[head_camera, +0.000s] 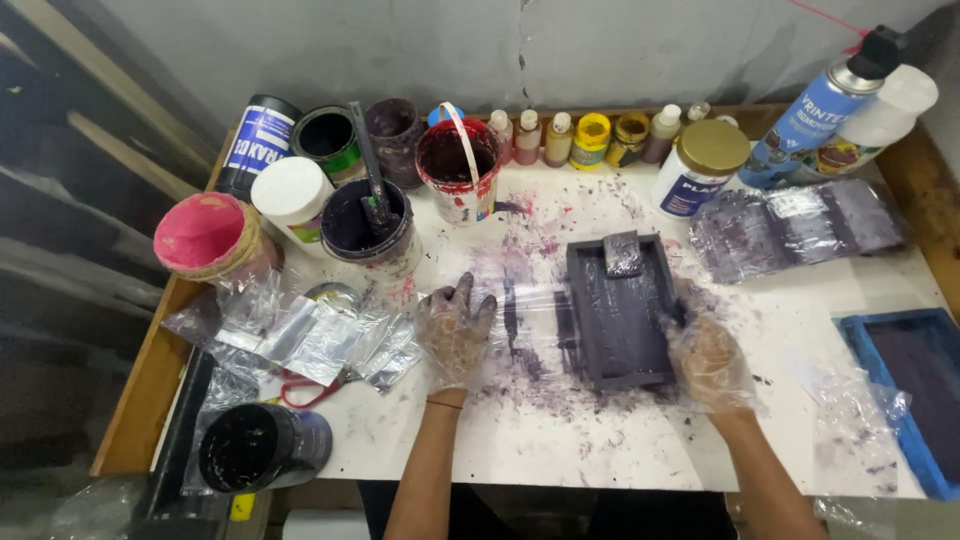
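Observation:
Both my hands wear thin clear plastic gloves smeared with purple. My left hand (455, 330) lies flat with fingers spread on a clear plastic sheet (520, 300) over the stained white table (560, 440). My right hand (703, 355) grips the right edge of a dark purple rectangular tray (615, 315) that sits at the middle of the table. A small dark scraper piece (624, 253) rests at the tray's far end.
Open paint pots (368, 222), a red-stained bucket (458, 165), a pink-lidded tub (205, 235) and small bottles (590, 138) line the back. A spray can (825, 105) stands at back right, a blue tray (915, 385) at right, crumpled plastic and red scissors (310, 385) at left.

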